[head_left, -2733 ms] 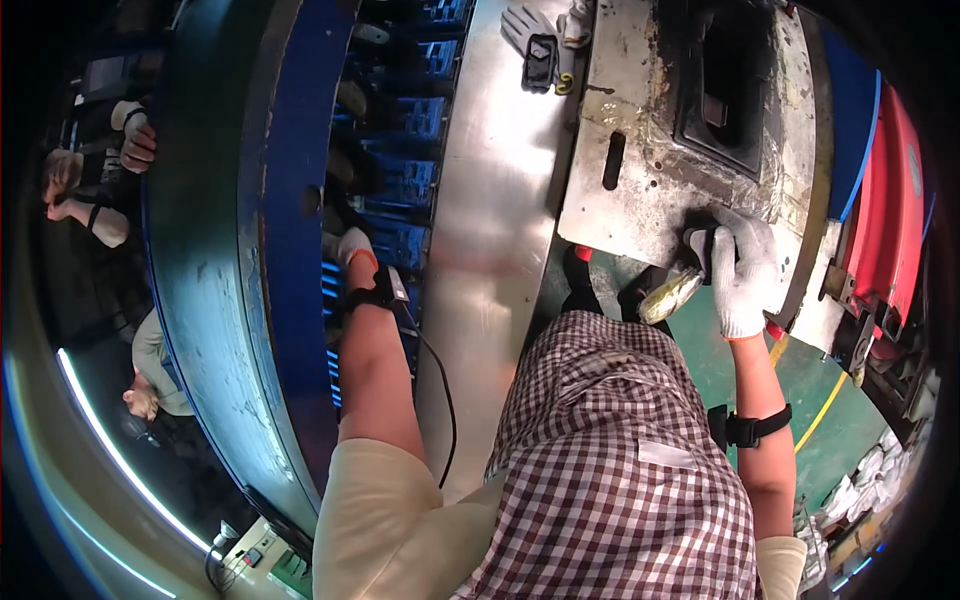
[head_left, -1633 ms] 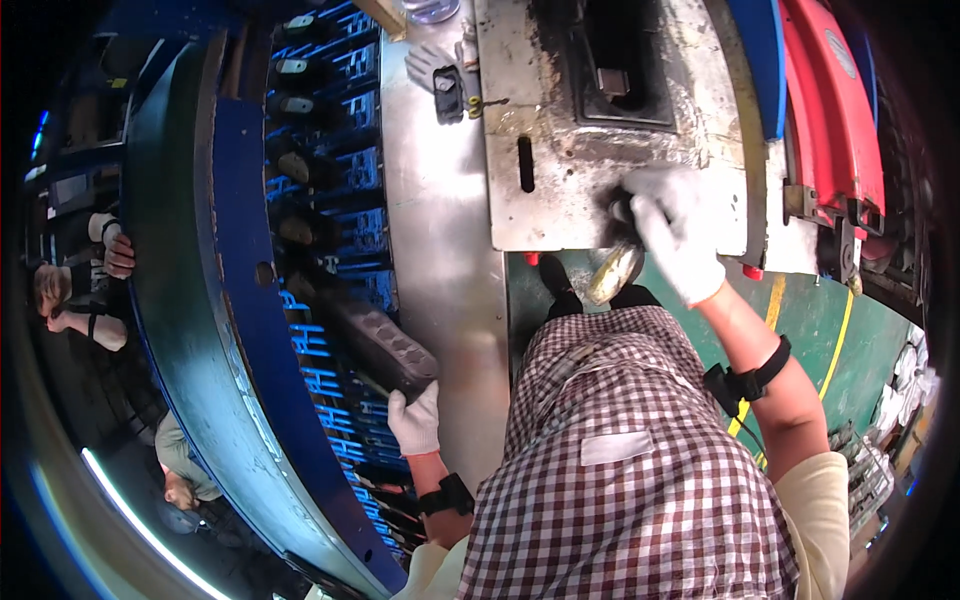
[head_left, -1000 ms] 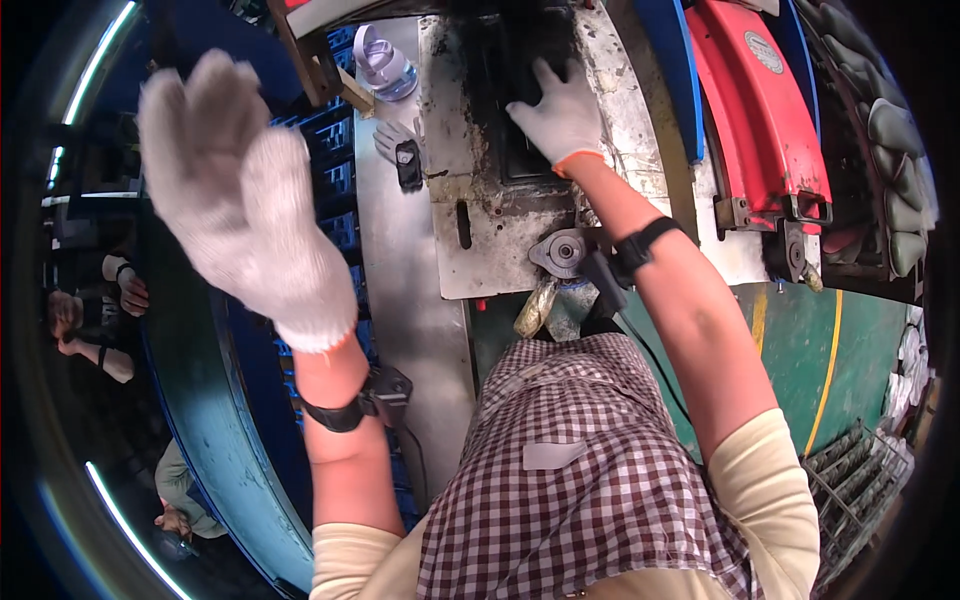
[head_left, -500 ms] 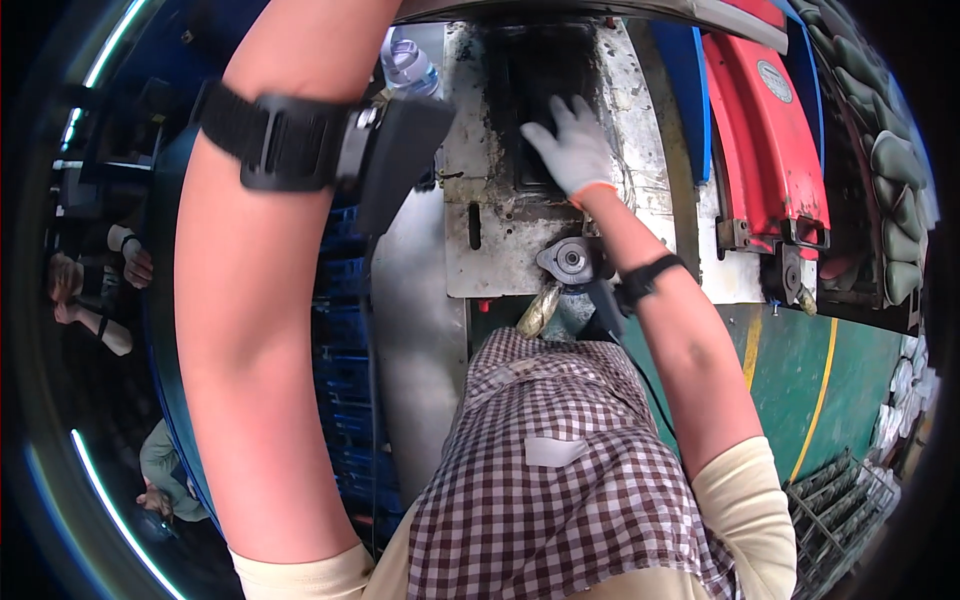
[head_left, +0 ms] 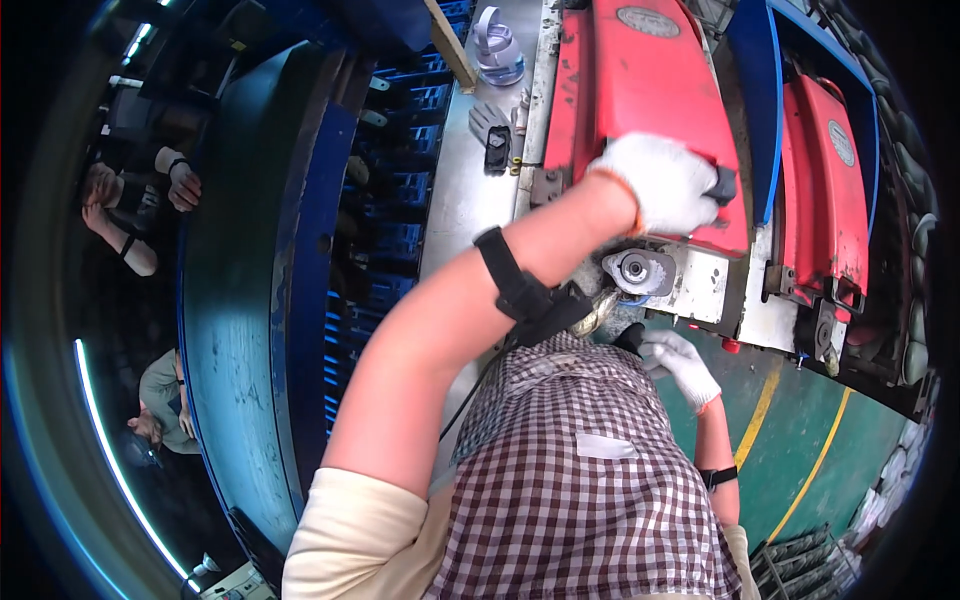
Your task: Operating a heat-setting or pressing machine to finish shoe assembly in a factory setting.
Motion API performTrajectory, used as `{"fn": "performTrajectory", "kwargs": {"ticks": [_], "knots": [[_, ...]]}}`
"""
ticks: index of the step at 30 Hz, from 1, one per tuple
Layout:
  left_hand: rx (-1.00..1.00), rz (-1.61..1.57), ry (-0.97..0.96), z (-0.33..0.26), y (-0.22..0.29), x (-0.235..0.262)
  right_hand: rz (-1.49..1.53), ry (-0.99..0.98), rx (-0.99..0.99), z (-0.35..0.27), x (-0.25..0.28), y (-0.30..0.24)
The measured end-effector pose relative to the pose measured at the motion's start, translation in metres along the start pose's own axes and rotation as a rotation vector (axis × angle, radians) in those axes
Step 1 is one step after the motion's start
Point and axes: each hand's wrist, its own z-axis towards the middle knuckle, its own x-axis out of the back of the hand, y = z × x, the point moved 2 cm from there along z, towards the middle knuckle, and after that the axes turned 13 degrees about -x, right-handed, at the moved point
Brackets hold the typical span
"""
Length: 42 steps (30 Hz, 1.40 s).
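My left hand (head_left: 660,188), in a white work glove with an orange cuff, reaches across to a red press lid (head_left: 655,80). Its fingers are closed around the black handle (head_left: 724,186) at the lid's near edge. The lid lies lowered over its base, so the dark bed beneath is hidden. Lower down, close to my apron, is my right hand (head_left: 680,364), also gloved. Its fingers are curled beside a small dark piece (head_left: 631,338) that I cannot make out. A round metal fitting (head_left: 638,270) sits between the two hands, with a tape-wrapped lever (head_left: 598,312) beside it.
A second red press (head_left: 830,180) stands to the right, past a blue panel (head_left: 752,110). On the metal bench at left are a clear jug (head_left: 498,52), a grey glove (head_left: 488,122) and a black device (head_left: 497,150). Other people (head_left: 165,400) work at far left.
The red lid has come down over the dark bed. My left hand has come into view, on its handle. My right hand has left the bed and moved down near my apron. The view has shifted.
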Motion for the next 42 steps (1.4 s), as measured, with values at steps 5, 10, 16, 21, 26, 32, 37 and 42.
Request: {"fn": "performTrajectory", "kwargs": {"ticks": [5, 10, 16, 21, 26, 32, 37, 42], "knots": [[0.041, 0.076, 0.131, -0.021, -0.015, -0.087, 0.028, -0.277, -0.032, 0.033, -0.043, -0.04], [0.059, 0.137, 0.23, -0.024, -0.012, -0.098, 0.338, -0.61, -0.041, 0.063, -0.089, -0.056], [0.057, 0.144, 0.218, -0.026, -0.016, -0.102, 0.747, -0.765, -0.111, 0.059, -0.112, -0.057], [0.072, 0.161, 0.198, -0.023, -0.016, -0.101, 0.618, -0.569, -0.058, 0.03, -0.028, -0.024], [0.033, 0.15, 0.246, -0.013, -0.009, -0.101, 0.557, 0.002, 0.087, -0.014, 0.046, -0.021], [0.053, 0.062, 0.419, -0.018, -0.004, -0.1, 0.182, 0.817, 0.618, -0.082, 0.149, -0.019], [0.1, -0.564, 0.806, -0.003, 0.015, -0.101, -0.115, 1.594, 0.589, -0.132, 0.247, -0.005], [-0.289, -0.276, 0.616, 0.081, 0.08, -0.083, -0.759, 1.701, 0.074, -0.134, 0.292, 0.023]]}}
